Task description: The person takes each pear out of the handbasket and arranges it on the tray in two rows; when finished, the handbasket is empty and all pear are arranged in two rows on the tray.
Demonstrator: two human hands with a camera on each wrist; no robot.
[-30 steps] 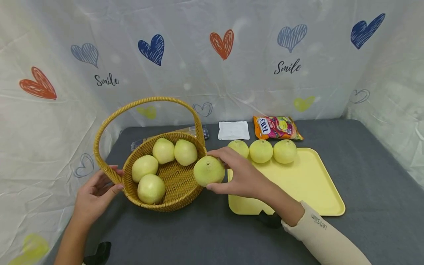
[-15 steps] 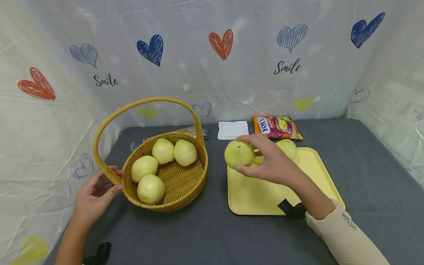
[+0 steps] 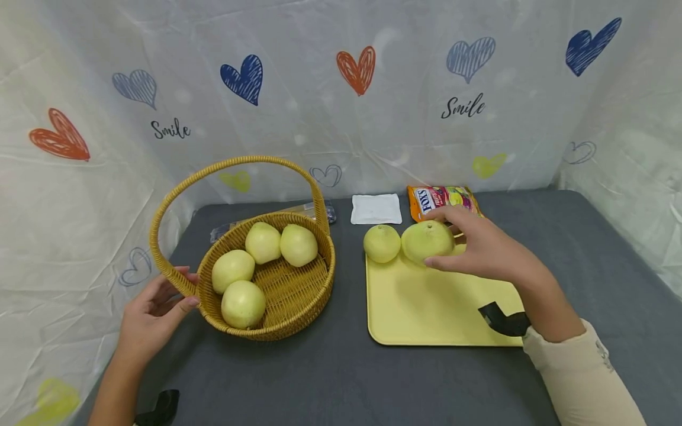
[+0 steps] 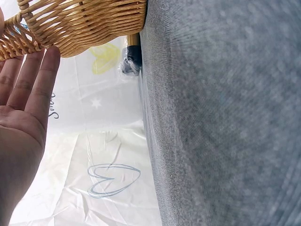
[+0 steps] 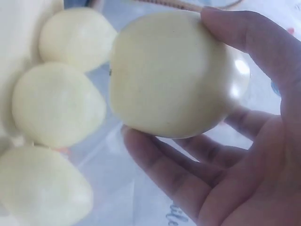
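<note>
My right hand (image 3: 485, 251) holds a pale green-yellow pomelo (image 3: 434, 241) between thumb and fingers, over the back of the yellow tray (image 3: 447, 340). In the right wrist view the held fruit fills the grip, and three more pomelos (image 5: 59, 103) line up beside it. One of these pomelos (image 3: 382, 244) shows at the tray's back left corner; the held fruit and hand cover much of the others. My left hand (image 3: 154, 316) grips the wicker basket (image 3: 290, 322) at the foot of its arched handle. Several pomelos (image 3: 243, 304) lie along the basket's left and back.
Behind the tray lie an orange candy bag (image 3: 444, 198), partly covered by my right hand, and a white packet (image 3: 376, 209). A clear-wrapped item (image 3: 327, 212) sits behind the basket. A printed curtain (image 3: 298, 118) hangs at the back of the grey table (image 3: 319, 378).
My right hand has carried the pomelo from the basket's right rim rightward to above the back of the tray. The left hand and basket have stayed in place.
</note>
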